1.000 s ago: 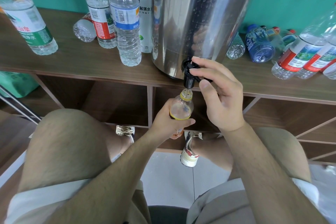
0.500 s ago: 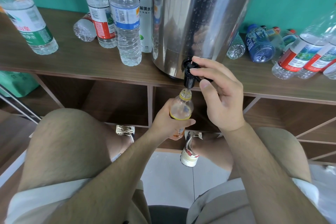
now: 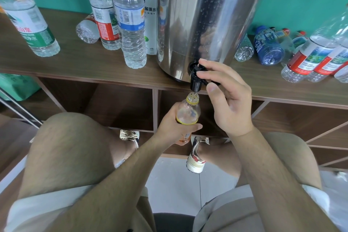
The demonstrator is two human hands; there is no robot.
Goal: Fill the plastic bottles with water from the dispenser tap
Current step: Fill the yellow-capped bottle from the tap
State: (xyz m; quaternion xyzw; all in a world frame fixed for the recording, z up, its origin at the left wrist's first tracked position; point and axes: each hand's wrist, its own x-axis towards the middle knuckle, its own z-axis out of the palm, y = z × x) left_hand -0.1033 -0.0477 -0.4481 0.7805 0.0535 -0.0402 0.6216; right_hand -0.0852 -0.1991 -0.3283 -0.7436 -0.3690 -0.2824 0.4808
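Left hand point(image 3: 174, 124) fingers clamp the small clear yellow-banded plastic bottle point(image 3: 188, 112); keep its mouth centred under the black plastic tap point(image 3: 195, 81), right hand point(image 3: 226, 96) fingers pinching its lever.

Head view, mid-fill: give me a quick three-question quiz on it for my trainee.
1. True or false: the right hand is on the black tap of the steel dispenser.
2. What does the left hand hold? A) the yellow-necked bottle B) a mug C) a cap
3. Fill in: the bottle's mouth sits directly ___ the tap spout.

Key: 1 true; 2 A; 3 below.
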